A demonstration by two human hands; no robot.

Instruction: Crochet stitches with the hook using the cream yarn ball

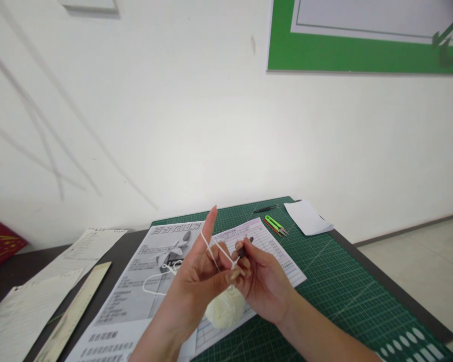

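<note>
While hands [196, 281] [268, 286] hold yarn [225, 309] and hook [245, 248], mat [332, 281] open rightward, wall [181, 125] beyond edge [245, 207]

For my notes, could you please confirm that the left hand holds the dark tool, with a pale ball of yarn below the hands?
Not quite: in the head view, the right hand holds the dark tool, not the left hand; the pale ball of yarn is indeed below them.

The head-worn camera looks forward and down across a near table [123, 251] to a white wall [196, 125].
</note>
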